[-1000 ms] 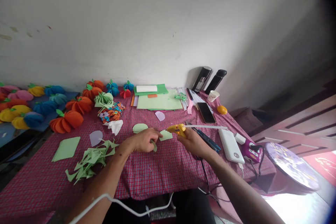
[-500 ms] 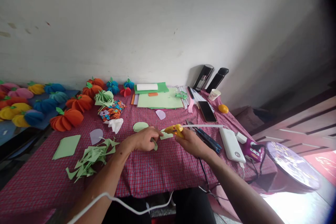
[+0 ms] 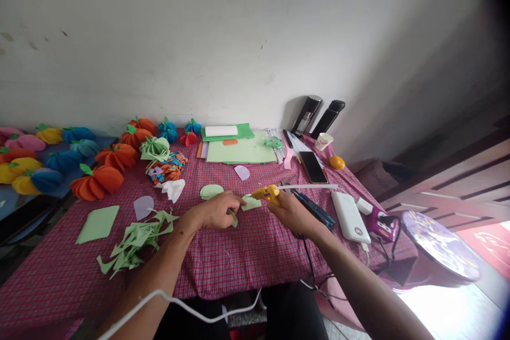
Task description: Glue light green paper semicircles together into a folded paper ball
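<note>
My right hand point(image 3: 282, 207) is wrapped round a yellow glue gun point(image 3: 266, 193) with a long clear glue stick out of its back. The gun's tip points left, over a light green paper piece point(image 3: 251, 202) on the checked cloth. My left hand point(image 3: 221, 210) has a small folded green piece point(image 3: 232, 218) held under its curled fingers, while its index fingertip touches the left edge of the flat piece. Just behind my left hand lies a rounded green paper stack point(image 3: 211, 191).
Green scraps point(image 3: 137, 241) and square green sheets point(image 3: 98, 224) lie at left, near paper pumpkins point(image 3: 98, 183). Paper sheets point(image 3: 241, 151) are at the back. To the right are a phone point(image 3: 313, 167), pliers point(image 3: 314, 209), a white power bank point(image 3: 350, 217), a paper cup point(image 3: 323, 141) and two dark bottles point(image 3: 307, 116).
The view has shifted slightly. The glue gun's tip has moved a little right, away from my left fingertip, and more of the flat green piece shows. Both hands keep their holds.
</note>
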A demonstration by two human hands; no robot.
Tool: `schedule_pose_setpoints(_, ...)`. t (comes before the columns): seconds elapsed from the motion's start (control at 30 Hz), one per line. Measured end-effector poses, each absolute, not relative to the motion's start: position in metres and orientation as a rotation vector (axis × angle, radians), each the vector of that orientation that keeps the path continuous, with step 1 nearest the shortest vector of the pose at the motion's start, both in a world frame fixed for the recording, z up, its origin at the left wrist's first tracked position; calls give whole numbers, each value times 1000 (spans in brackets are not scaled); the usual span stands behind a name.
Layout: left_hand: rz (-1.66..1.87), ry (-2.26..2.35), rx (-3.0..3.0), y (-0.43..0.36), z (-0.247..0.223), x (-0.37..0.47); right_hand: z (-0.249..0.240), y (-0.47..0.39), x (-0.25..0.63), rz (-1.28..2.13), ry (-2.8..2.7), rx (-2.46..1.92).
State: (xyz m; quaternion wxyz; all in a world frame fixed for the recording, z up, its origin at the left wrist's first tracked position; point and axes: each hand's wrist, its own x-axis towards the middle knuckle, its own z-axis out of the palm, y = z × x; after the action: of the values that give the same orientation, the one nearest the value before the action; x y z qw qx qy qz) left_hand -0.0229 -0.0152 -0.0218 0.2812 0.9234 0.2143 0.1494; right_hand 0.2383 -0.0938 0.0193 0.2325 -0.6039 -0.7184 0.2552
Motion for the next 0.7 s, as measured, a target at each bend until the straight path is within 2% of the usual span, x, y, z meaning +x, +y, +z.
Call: schedule_pose_setpoints(0.7,377,583,2421,-16,-19,-22,20,-117,260,656,-1984,-1744)
